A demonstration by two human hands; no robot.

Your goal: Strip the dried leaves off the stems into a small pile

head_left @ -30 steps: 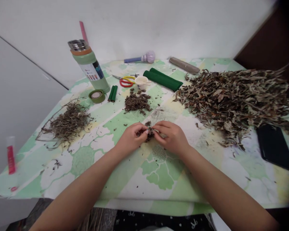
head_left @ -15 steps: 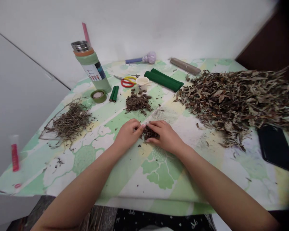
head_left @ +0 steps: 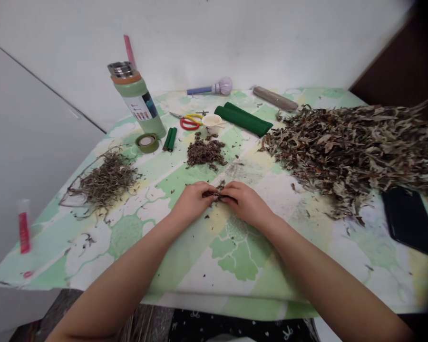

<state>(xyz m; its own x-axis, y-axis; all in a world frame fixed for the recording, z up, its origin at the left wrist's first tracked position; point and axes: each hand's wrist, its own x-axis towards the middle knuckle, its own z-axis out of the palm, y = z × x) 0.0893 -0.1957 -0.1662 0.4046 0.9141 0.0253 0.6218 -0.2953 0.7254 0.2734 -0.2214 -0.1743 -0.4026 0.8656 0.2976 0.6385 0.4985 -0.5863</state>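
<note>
My left hand [head_left: 194, 202] and my right hand [head_left: 244, 202] meet over the middle of the cloth-covered table. Both are closed, fingertips pinching bits of dried leaf [head_left: 218, 195] between them. A few crumbs lie beneath and behind the fingers; much of what is held is hidden. Just beyond my hands sits a small heap of crumbled dried leaves [head_left: 206, 153]. To the right spreads a large pile of whole dried leaves [head_left: 342, 147]. On the left lies a tangle of thin dry stems [head_left: 109, 180].
Behind the small heap stand a paper cup [head_left: 211, 122], scissors [head_left: 190, 124], short green rolls [head_left: 169, 139] and longer green rolls [head_left: 244, 120]. A green bottle [head_left: 139, 104] rises at back left beside a tape roll [head_left: 147, 142]. A dark phone [head_left: 410, 221] lies at right.
The fingers of both hands have drawn together over the leaf bits, and the right hand's gap between thumb and fingers has narrowed. The clump beneath looks smaller or more covered.
</note>
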